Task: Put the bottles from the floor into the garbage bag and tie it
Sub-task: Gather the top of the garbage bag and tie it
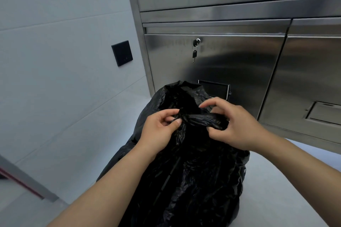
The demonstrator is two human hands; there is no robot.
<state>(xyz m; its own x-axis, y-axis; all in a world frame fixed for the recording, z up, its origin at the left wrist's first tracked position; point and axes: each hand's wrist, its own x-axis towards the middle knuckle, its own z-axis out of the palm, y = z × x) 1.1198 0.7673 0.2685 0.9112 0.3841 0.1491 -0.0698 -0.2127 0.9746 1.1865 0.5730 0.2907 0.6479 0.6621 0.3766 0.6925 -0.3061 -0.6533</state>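
A full black garbage bag (193,180) stands on the pale floor (276,180) just in front of a stainless steel cabinet (239,61), and both bare hands work at its gathered top. The left hand (158,131) has its grip clenched on the plastic: thumb and forefinger pinch a twisted strand of the bag right at a small knot (182,116) that sits at the neck of the bag. The right hand (238,127) also has its grip closed on the bag, holding the other end of the twisted strip (206,119), which runs roughly level from the knot across to its palm; its forefinger curls above the strip and its lower fingers tuck under it. The two hands are near each other, with the strip stretched between them. Loose, crumpled plastic rises behind the knot toward the cabinet. The bag's body bulges below the forearms and its contents cannot be seen through the dark plastic; no bottles show on the floor around it. On the cabinet door above the bag a key (194,54) hangs from a lock (197,41), and a dark rectangular slot (215,88) sits just behind the bag's top. To the left, a black square panel (122,53) is set in the light tiled wall (55,42).
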